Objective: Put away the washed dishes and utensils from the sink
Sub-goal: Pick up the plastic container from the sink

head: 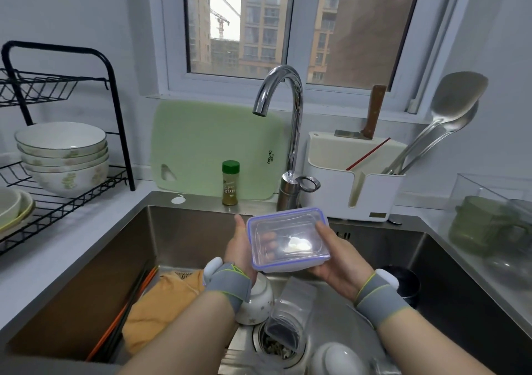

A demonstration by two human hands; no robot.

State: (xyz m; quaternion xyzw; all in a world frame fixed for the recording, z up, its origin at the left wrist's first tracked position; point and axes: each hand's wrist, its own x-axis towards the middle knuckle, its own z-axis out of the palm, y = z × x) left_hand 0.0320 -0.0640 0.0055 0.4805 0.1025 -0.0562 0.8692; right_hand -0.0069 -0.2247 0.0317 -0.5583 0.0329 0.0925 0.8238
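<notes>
Sink [86, 259] holds cup [259, 302], cloth [161, 311], chopsticks [126, 311]; counter [80, 225] carries dish rack [121, 132].

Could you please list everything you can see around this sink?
container: one, clear with purple rim, held over sink
sink: one, steel, centre
tap: one, chrome, behind sink
bowls: four, white-green, stacked on rack
rack: one, black wire, left counter
cutting board: one, pale green, leaning behind sink
spice bottle: one, green cap, sink's back ledge
utensil holder: one, white, right of tap
cloth: one, orange, in sink
cup: one, white, in sink
left grip: one, grey wrist strap, holding container's left side
right grip: one, grey wrist strap, holding container's right side
</notes>
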